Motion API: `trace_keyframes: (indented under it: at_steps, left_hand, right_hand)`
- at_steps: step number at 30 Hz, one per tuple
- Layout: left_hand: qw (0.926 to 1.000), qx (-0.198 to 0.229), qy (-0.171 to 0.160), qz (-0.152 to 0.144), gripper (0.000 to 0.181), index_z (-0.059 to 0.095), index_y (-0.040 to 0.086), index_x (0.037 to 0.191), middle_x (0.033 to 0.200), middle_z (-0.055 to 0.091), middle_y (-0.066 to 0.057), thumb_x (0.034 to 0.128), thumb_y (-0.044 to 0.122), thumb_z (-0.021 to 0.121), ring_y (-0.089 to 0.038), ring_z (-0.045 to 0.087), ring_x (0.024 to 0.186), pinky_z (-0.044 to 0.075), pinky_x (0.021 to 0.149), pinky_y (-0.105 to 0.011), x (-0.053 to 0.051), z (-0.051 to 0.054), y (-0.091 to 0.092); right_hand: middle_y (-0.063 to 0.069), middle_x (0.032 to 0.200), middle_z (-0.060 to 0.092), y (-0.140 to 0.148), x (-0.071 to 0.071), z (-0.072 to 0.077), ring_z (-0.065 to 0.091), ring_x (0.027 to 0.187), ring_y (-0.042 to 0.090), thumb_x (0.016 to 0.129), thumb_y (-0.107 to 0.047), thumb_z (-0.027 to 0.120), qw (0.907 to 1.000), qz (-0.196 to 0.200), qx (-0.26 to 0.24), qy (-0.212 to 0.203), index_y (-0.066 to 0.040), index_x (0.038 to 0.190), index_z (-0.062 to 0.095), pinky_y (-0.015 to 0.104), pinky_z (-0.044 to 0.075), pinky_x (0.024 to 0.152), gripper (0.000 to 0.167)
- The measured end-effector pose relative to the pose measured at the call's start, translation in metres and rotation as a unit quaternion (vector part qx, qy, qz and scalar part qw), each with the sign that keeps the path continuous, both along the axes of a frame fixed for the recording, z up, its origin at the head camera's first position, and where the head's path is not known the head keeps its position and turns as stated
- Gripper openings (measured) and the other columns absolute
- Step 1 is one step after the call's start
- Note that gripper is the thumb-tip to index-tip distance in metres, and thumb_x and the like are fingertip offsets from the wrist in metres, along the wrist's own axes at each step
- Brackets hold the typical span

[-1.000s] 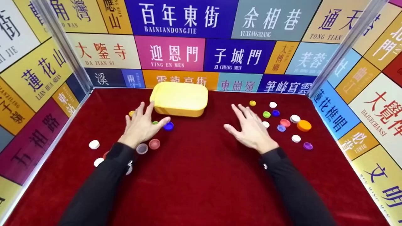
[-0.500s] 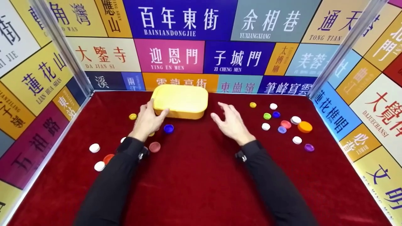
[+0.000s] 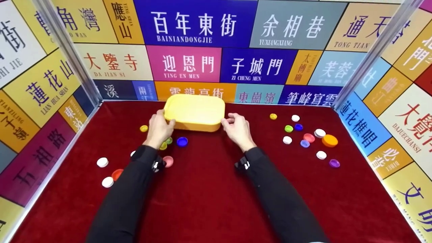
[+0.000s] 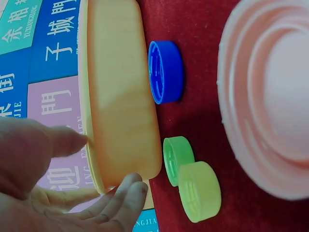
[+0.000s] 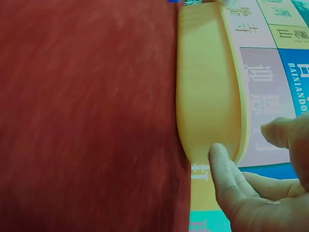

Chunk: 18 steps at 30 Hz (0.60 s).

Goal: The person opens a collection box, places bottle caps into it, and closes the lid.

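Yellow box on red cloth, far side, just left of center, just in front of the printed back wall.

Head view: left hand at the box's left end, thumb round to the near side, fingers bent. Right hand at the right end, fingers loosely bent, thumb by the near right corner. Black sleeves on both arms. Left group, just near of the left hand: blue cap, green cap, pink cap; two white caps and a red-orange cap further left. Right group well apart from the box: large orange cap, purple cap nearest, others mixed.

Left wrist view: left hand has the box's left end, thumb tip on the rim, fingers round the corner. Blue cap sits just near of the box; green cap is beside a yellow cap.

Right wrist view: right hand half open, fingertips at the box's right end, thumb apart from the rim. Can't tell how firm the contact is.
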<state>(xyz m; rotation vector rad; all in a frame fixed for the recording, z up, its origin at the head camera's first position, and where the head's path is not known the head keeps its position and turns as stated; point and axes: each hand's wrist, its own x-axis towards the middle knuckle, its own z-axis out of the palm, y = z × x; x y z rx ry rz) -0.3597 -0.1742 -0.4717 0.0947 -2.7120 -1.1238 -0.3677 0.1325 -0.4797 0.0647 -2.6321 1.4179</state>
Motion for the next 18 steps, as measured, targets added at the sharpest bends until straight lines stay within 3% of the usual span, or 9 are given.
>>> trace_keyframes:
  at_steps: [4,7,11,18]
  left_hand:
    - [0.9998,0.008,0.019,0.006,0.059,0.059,-0.012,0.160,0.147,0.072,-0.038,0.1084,0.015,0.071,-0.053,0.068,0.143,0.054,0.126,-0.060,-0.002,0.002,-0.002]
    - [0.9996,0.011,0.023,0.014,0.055,0.063,-0.012,0.155,0.143,0.075,-0.037,0.1078,0.015,0.071,-0.053,0.071,0.141,0.056,0.123,-0.059,-0.003,0.004,-0.002]
    - [0.9994,0.013,0.018,0.026,0.054,0.063,-0.012,0.154,0.144,0.075,-0.037,0.1094,0.016,0.069,-0.053,0.069,0.142,0.054,0.125,-0.058,-0.003,0.005,-0.001]
    - [0.9989,0.021,0.009,0.041,0.049,0.062,-0.012,0.150,0.142,0.075,-0.037,0.1107,0.017,0.068,-0.053,0.069,0.141,0.054,0.125,-0.059,-0.004,0.005,0.002]
  right_hand:
    - [0.021,0.126,0.086,-0.007,-0.003,0.002,0.089,0.112,0.037,0.112,-0.022,0.077,0.9963,-0.003,-0.081,-0.030,0.007,0.155,0.068,0.043,0.070,0.105,0.052]
    - [0.025,0.124,0.083,-0.010,-0.006,0.004,0.088,0.113,0.040,0.112,-0.015,0.078,0.9862,0.001,-0.157,-0.053,0.008,0.152,0.069,0.045,0.071,0.104,0.048]
    - [0.020,0.116,0.078,-0.010,-0.009,0.004,0.087,0.100,0.030,0.111,-0.009,0.078,0.9688,-0.003,-0.234,-0.083,0.011,0.150,0.069,0.039,0.072,0.100,0.045]
    - [0.017,0.113,0.077,-0.008,-0.011,0.005,0.078,0.083,0.012,0.109,-0.002,0.077,0.9465,-0.005,-0.302,-0.113,0.016,0.151,0.064,0.022,0.069,0.084,0.048]
